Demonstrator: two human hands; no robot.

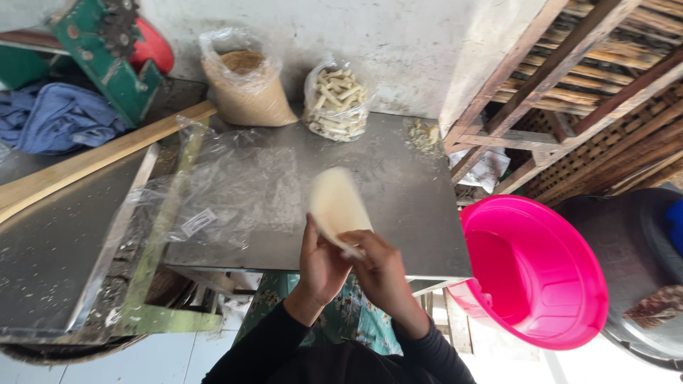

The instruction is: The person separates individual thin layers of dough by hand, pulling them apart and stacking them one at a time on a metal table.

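Both the left hand point(321, 264) and right hand point(379, 264) pinch a pale, thin, blurred dough sheet point(337, 206) over the grey metal tabletop point(398, 192); round pink plastic basin point(535, 274) at three o'clock

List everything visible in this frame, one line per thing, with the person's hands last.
Pale thin sheet: one, cream, held over the table's near edge.
Metal table: one, grey, centre.
Clear plastic wrap: one, on table's left part.
Bag of brown grain: one, clear, table's back.
Bag of pale sticks: one, clear, beside it.
Basin: one, pink, right.
Blue cloth: one, far left.
Wooden racks: brown, upper right.
Left hand: holds sheet.
Right hand: holds sheet.
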